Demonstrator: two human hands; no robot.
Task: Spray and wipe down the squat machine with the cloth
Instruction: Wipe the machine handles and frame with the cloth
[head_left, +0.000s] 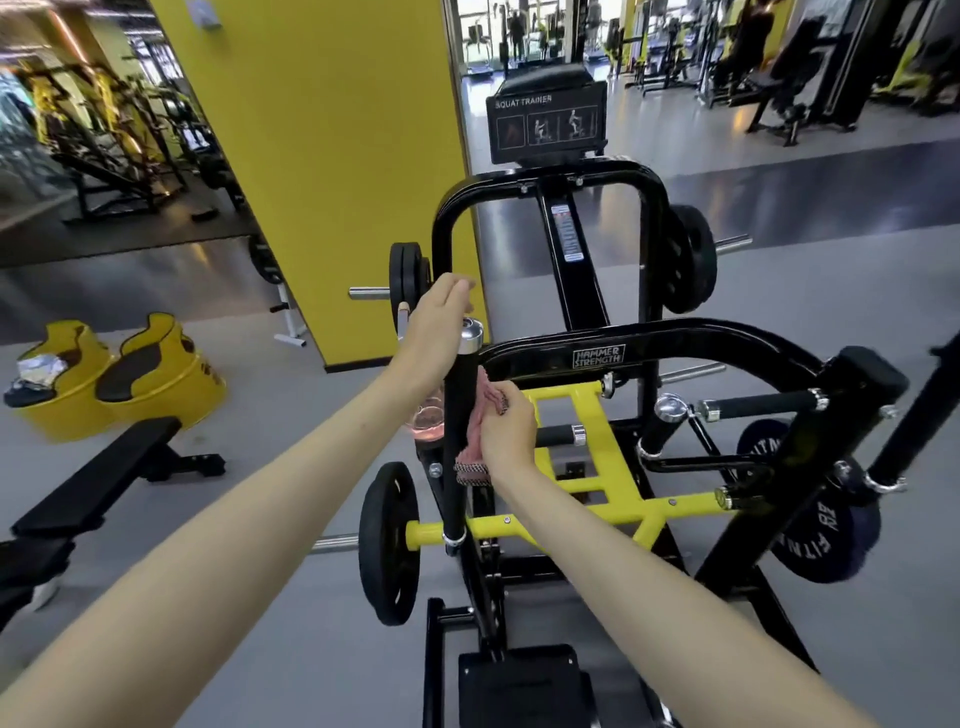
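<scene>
The squat machine (727, 338), a black frame with a yellow inner carriage, fills the middle of the view. Everything that matters here sits on its upright handle (455, 499), the black grip nearest the person. The handle's long axis runs almost vertically, leaning slightly. Its chrome cap (471, 335) is at the top and its foot meets the yellow crossbar (545, 525) at the bottom.

The right hand (511, 434) is on the right side of the handle, about a third of the way down from the cap. Its fingers are curled round the pink cloth (475, 470) and press it against the grip. The cloth touches the handle and wraps partly round its right face, with a loose end hanging just below the hand.

The left hand (439, 322) is just left of the handle, level with the cap. It appears to be clenched on the head of a clear spray bottle (428, 418) holding pinkish liquid. The bottle body hangs just left of the handle, partly hidden behind it, so the exact grip is hard to read.

The right hand is the one in contact, so I judge the wipe should go along the handle's axis. The longer bare stretch lies below the cloth, toward the crossbar, and a short stretch lies above it, up to the cap.
</scene>
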